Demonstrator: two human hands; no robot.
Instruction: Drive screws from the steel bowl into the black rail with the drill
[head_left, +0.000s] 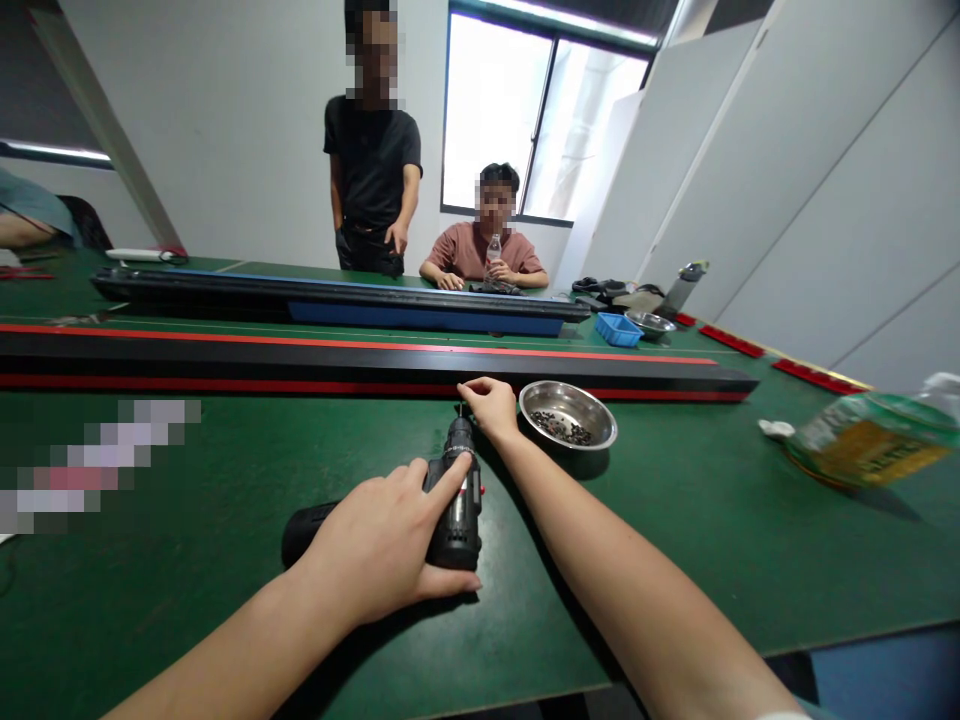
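My left hand (375, 540) is wrapped round a black cordless drill (457, 515), which lies on its side over the green table with its bit pointing away from me. Just past the chuck, my right hand (491, 408) is closed in a pinch by the tip of the bit. Whatever sits between those fingertips is too small to make out. Beyond the bit runs a long black bar (360, 372) with red strips along its edges. To the right of my right hand stands a steel bowl (609, 425) with many small dark pieces, like screws, inside.
Behind the bar lies a long black and blue piece (420, 312). A blue basket (618, 330) and another metal bowl (651, 324) stand at the far right. A large plastic jar (862, 440) rests on the right. Two people are across the table, one standing, one seated with a bottle (493, 250).
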